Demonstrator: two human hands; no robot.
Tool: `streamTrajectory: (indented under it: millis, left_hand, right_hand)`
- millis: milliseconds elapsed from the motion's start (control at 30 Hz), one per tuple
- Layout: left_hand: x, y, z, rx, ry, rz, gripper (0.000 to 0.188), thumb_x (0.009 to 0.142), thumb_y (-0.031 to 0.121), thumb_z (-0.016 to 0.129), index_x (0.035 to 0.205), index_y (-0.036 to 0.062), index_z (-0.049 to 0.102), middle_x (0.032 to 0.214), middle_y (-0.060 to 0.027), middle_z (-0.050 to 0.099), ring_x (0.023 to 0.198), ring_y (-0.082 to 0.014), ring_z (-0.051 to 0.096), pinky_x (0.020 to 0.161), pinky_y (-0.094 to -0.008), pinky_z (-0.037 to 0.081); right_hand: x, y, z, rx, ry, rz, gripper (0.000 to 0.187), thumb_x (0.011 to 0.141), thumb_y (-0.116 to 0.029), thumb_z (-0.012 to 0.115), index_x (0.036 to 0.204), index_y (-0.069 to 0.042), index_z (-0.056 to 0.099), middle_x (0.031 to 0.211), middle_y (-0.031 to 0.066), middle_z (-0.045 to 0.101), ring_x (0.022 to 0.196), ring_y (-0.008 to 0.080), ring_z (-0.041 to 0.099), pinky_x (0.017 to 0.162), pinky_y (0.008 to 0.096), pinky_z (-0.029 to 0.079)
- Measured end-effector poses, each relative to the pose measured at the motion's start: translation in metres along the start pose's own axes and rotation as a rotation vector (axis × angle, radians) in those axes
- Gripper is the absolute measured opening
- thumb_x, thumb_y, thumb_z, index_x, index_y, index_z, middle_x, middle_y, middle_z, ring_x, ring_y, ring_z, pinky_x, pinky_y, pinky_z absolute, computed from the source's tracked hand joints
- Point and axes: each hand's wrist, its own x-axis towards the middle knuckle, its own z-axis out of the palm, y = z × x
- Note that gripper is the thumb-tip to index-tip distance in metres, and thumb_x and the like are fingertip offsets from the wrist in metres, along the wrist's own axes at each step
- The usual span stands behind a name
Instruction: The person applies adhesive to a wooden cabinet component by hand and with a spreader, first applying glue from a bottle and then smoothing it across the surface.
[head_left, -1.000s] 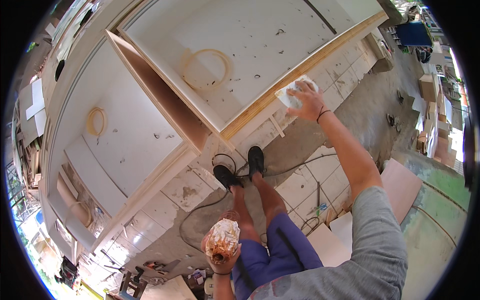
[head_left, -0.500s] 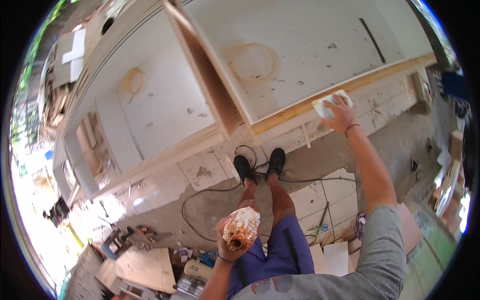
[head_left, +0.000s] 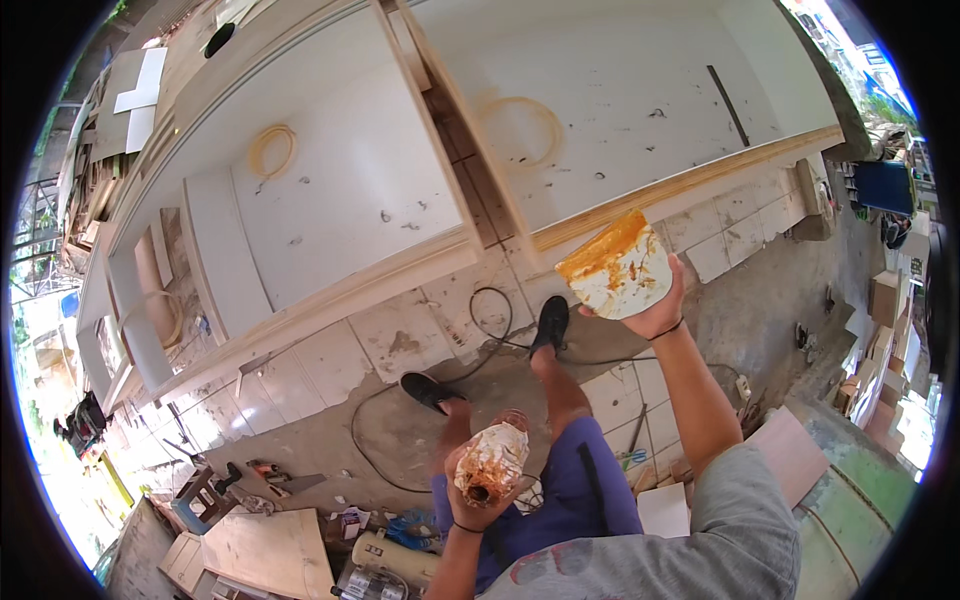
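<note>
Two hands busy: right hand (head_left: pixel 655 310) grips a glue-smeared pad (head_left: pixel 615 270) near the cabinet edge (head_left: pixel 690 180); it looks soft, light, sticky. Left hand (head_left: pixel 475 500) clenches a stained bottle (head_left: pixel 490 460), probably slippery, around its body.

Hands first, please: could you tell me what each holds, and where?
Right hand grips a glue-smeared white card by its lower edge; left hand wraps a stained bottle around its body.
</note>
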Motion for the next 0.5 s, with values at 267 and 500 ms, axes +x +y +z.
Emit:
streamTrajectory:
  millis: [267,500]
  left_hand:
    - [-0.061,-0.051,-0.085,-0.269,0.153,-0.056,0.098,0.060,0.030,0.092,0.135,0.0010,0.035,0.133,-0.0177,0.045,0.125,-0.0303,0.047,0.106,-0.0419,0.038]
    - [-0.096,-0.118,-0.150,0.020,-0.001,-0.079,0.093,0.062,0.026,0.090,0.136,0.0033,0.039,0.133,-0.0176,0.049,0.125,-0.0318,0.049,0.107,-0.0435,0.039]
  right_hand:
    - [0.023,0.142,0.042,-0.009,0.020,-0.046,0.081,0.086,-0.064,0.049,0.149,-0.014,0.035,0.145,0.0127,0.046,0.131,0.0382,0.047,0.095,0.0686,0.043]
    - [0.095,0.216,0.052,-1.728,0.354,-0.386,0.072,0.078,-0.053,0.070,0.135,-0.013,0.057,0.143,0.0135,0.047,0.134,0.0315,0.041,0.104,0.0474,0.038]
